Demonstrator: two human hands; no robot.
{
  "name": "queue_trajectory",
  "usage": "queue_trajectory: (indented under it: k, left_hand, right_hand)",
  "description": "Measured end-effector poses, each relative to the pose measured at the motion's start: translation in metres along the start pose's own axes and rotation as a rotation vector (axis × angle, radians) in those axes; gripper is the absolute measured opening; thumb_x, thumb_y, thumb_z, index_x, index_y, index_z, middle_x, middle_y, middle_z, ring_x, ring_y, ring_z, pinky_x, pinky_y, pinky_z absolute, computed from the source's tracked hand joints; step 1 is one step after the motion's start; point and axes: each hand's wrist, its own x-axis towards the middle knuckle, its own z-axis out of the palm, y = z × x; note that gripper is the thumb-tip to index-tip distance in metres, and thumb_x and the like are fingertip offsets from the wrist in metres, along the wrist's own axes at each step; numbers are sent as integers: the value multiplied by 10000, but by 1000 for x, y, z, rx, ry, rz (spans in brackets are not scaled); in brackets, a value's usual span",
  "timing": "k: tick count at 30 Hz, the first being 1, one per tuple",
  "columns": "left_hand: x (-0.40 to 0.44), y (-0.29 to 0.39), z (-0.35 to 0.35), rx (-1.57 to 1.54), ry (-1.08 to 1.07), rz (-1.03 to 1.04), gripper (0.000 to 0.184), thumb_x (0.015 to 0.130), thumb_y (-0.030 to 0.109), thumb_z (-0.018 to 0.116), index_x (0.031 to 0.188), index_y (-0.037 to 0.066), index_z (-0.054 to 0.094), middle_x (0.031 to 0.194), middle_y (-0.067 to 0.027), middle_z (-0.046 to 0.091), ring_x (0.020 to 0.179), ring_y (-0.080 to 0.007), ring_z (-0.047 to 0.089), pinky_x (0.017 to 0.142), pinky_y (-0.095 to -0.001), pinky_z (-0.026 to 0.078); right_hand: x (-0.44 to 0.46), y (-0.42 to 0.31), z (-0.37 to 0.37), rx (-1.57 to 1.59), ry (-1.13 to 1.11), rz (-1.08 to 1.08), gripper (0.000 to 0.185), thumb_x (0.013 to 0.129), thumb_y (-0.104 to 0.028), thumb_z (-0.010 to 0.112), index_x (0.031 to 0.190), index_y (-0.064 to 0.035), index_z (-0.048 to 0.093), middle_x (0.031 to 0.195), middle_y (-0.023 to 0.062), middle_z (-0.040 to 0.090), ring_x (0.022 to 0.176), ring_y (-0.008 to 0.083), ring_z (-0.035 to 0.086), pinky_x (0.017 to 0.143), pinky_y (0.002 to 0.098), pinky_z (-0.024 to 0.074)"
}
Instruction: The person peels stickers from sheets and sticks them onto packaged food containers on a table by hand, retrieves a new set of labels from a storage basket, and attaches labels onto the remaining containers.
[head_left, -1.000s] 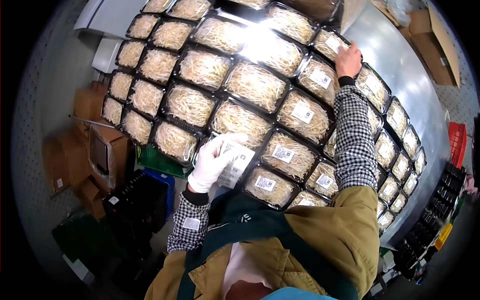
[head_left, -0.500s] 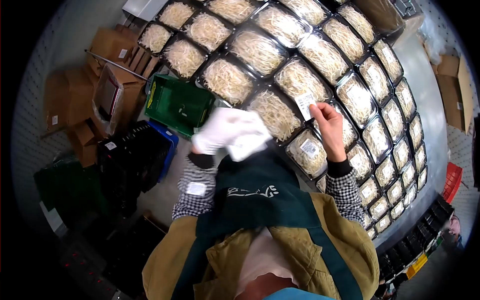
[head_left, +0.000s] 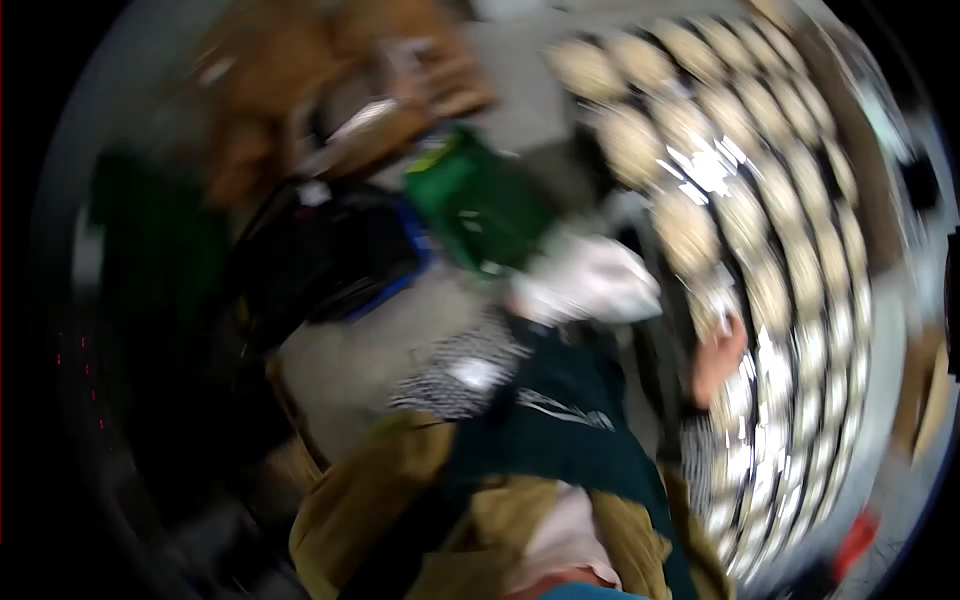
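Note:
The whole view is smeared by motion. My right hand (head_left: 715,365) is at the near left edge of the packed trays, its fingers pinched on a small white label (head_left: 722,312). That label lies over or on a black tray of bean sprouts (head_left: 706,300); whether it is stuck down I cannot tell. My left hand (head_left: 540,292) is in front of the apron, where a white blurred mass (head_left: 600,280) covers its fingers. This could be a glove, paper or both. A white patch (head_left: 475,374) sits on the left sleeve.
Rows of bean sprout trays (head_left: 770,290) cover the metal table (head_left: 893,345) on the right. To the left are a green crate (head_left: 485,205), black crates with a blue one (head_left: 335,250), and cardboard boxes (head_left: 270,70). A red object (head_left: 857,540) is at lower right.
The camera view has turned, so the trays now appear farther right and the crates nearer the middle. My right hand still pinches a label; the white mass stays at my left hand.

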Motion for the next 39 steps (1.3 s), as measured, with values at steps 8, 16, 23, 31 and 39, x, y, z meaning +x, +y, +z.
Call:
queue_trajectory:
  k: [8, 16, 23, 31, 39]
  left_hand:
    - [1, -50, 24, 502, 471, 129, 404, 763, 439, 658, 668, 46, 649, 644, -157, 609, 629, -348, 611, 567, -431, 466]
    - [-30, -42, -26, 135, 417, 118, 281, 784, 281, 650, 871, 15, 663, 811, -131, 657, 715, -250, 638, 648, -349, 507]
    - [20, -3, -65, -442, 534, 240, 230, 849, 26, 614, 1056, -75, 627, 1046, -147, 671, 884, -192, 656, 756, -294, 536]
    - [123, 32, 39, -213, 26, -6, 227, 880, 23, 608, 1103, -17, 629, 1014, -68, 681, 899, -106, 644, 783, -235, 516]
    - [176, -12, 111, -150, -72, -161, 191, 880, 154, 649, 986, -5, 651, 873, -76, 694, 748, -121, 639, 651, -249, 499]
  right_hand:
    - [-36, -148, 2, 792, -735, 174, 144, 965, -199, 553, 901, -73, 526, 751, -59, 415, 688, 35, 336, 607, 213, 278]
    - [79, -37, 24, 947, -418, 185, 408, 975, -226, 515, 1303, 14, 483, 1255, 101, 521, 951, 135, 508, 826, 255, 432]
    - [144, 152, -92, 257, -22, 281, 262, 947, -272, 593, 837, -36, 629, 749, -66, 526, 683, 37, 422, 615, 212, 361]
    - [162, 107, -17, -171, 90, 135, 343, 842, -378, 661, 870, -36, 661, 751, 120, 650, 729, 301, 621, 665, 397, 473]
    - [138, 109, -16, -186, 196, 8, 298, 880, -237, 625, 1086, -27, 581, 957, 111, 596, 840, 261, 584, 761, 365, 455]
